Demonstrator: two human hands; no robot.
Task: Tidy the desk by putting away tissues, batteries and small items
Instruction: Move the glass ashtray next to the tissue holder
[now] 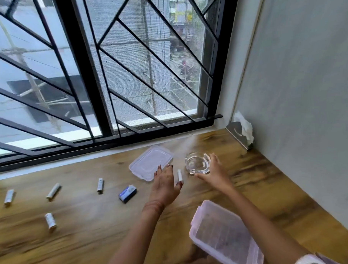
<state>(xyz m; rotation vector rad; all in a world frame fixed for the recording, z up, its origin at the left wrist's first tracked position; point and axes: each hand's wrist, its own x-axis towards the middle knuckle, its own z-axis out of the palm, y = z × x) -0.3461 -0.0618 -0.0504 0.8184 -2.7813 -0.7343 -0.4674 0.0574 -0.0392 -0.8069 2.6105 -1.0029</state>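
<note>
Box (223,239) lying nearest, open. L hand (164,185) spreading flat over lid (148,163) edge, beside battery (179,175), label too blurry to read; R hand (214,175) gripping ashtray (196,163), away fr. table (271,187) edges.

Cool, even daylight floods in through the barred window (126,64), leaving a pale sheen on the desk (83,225) by the sill, glints in the glass ashtray (197,162) and only faint, soft shadows. Motion blur smears the wood grain, and the wide lens bows the window bars toward the borders.
</note>
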